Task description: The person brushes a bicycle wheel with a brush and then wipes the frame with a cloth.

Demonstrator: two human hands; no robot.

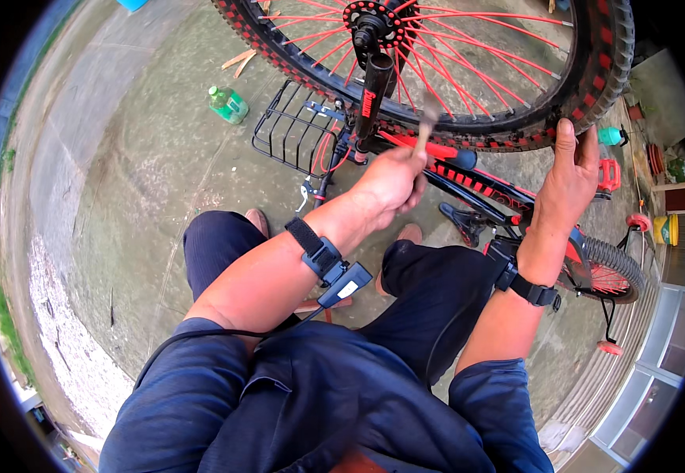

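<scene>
A black-and-red bicycle (478, 189) lies before me, with its front wheel (531, 115) nearest to me. This wheel has red spokes and a tyre with red checks. My left hand (392, 177) grips a small tool (424, 133) by its light handle. The tool's greyish head is blurred and overlaps the rim in the picture, so whether it touches is unclear. With the thumb on the near side and the fingers partly hidden behind, my right hand (573, 162) holds the tyre (599, 88). The black fork (373, 94) runs up to the hub (372, 26).
A black wire basket (295, 130) and a brake lever (305, 192) sit left of the fork. A green bottle (228, 105) stands on the concrete floor (135, 171). Training wheels (638, 223) flank the rear wheel (611, 269). At the right is a yellow bucket (666, 229).
</scene>
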